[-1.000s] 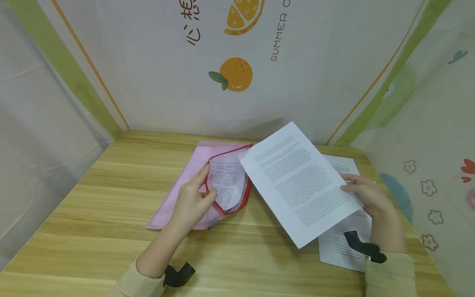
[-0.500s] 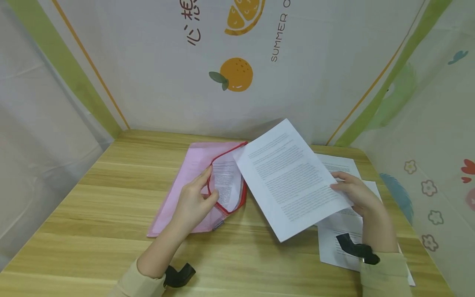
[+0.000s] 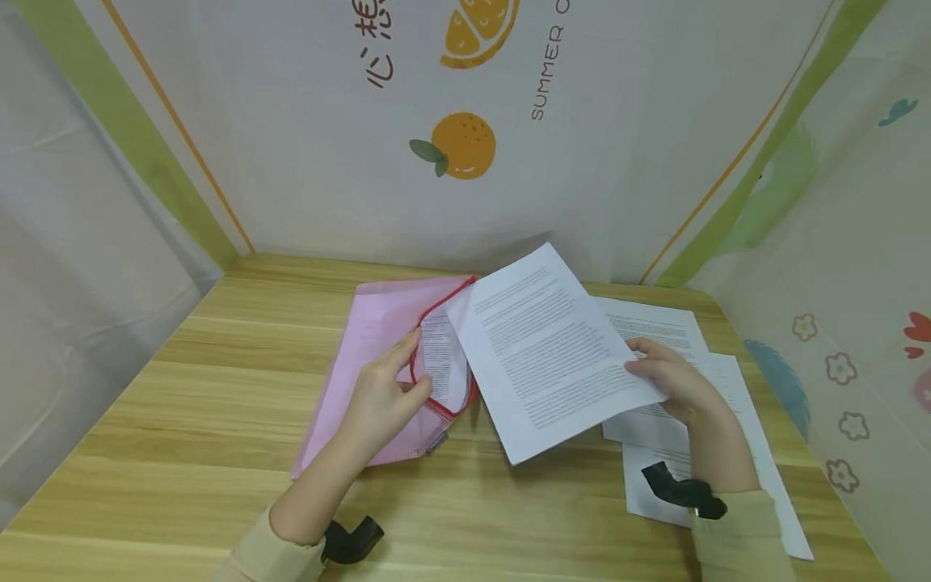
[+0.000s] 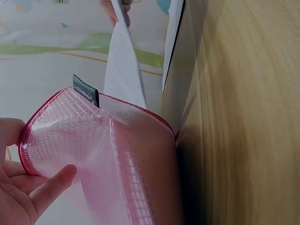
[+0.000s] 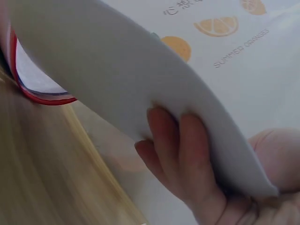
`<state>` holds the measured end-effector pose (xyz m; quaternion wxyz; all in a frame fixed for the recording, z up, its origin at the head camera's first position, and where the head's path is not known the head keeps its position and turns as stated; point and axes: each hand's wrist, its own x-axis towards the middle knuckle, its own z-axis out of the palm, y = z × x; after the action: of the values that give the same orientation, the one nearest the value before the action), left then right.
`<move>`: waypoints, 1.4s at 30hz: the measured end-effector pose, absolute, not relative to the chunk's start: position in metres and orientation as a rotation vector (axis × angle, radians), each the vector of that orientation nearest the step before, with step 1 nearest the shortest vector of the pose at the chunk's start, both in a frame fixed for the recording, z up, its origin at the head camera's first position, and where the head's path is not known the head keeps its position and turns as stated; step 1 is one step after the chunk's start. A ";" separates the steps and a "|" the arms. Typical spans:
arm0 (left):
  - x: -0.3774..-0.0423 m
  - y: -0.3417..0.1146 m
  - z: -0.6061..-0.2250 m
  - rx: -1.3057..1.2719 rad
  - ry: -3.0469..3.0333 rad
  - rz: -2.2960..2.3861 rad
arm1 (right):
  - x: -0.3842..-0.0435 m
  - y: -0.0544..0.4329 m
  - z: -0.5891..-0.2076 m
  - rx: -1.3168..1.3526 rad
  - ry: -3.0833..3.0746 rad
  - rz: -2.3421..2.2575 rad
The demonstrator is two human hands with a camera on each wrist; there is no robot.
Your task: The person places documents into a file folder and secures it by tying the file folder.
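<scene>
My left hand (image 3: pixel 385 396) pinches the red-trimmed edge of a pink mesh document pouch (image 3: pixel 371 323), so its mouth gapes toward the right. Printed papers (image 3: pixel 442 356) show inside that mouth. In the left wrist view, thumb and fingers are at the pouch's lifted side, near a dark label (image 4: pixel 86 91). My right hand (image 3: pixel 676 380) grips a white printed sheet (image 3: pixel 553 356) by its right edge, thumb on top and fingers (image 5: pixel 192 145) beneath. The sheet is raised and tilted, and its upper left corner overlaps the pouch opening in the head view.
More printed sheets lie overlapping on the right of the wooden table (image 3: pixel 182 420): one at the back (image 3: pixel 647 323), one toward the front (image 3: pixel 655 501), one along the right (image 3: pixel 771 469). A white fruit-patterned curtain (image 3: pixel 305 162) stands behind the table.
My right hand has moved left with the sheet, bringing it closer to the pouch and uncovering more of the papers on the right. The pouch has shifted slightly left and turned in my left hand.
</scene>
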<state>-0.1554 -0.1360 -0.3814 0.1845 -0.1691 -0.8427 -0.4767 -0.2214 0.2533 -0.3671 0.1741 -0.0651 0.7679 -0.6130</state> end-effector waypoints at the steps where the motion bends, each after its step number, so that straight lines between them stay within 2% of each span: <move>1: -0.155 -0.136 -0.382 -0.478 -2.378 -1.342 | -0.222 0.252 -0.368 -0.177 2.182 -1.731; 13: -0.156 -0.136 -0.382 -0.492 -2.404 -1.328 | -0.222 0.239 -0.372 -0.125 2.230 -1.713; 29: -0.154 -0.135 -0.380 -0.497 -2.451 -1.358 | -0.216 0.203 -0.368 0.068 2.065 -1.924; 42: -0.153 -0.132 -0.381 -0.554 -2.480 -1.347 | -0.211 0.196 -0.365 0.160 1.987 -2.013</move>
<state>-0.1530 -0.1320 -0.3811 0.1323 -0.1908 -0.8548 -0.4641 -0.2105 0.1958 -0.3646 0.1538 0.0558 0.6930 -0.7021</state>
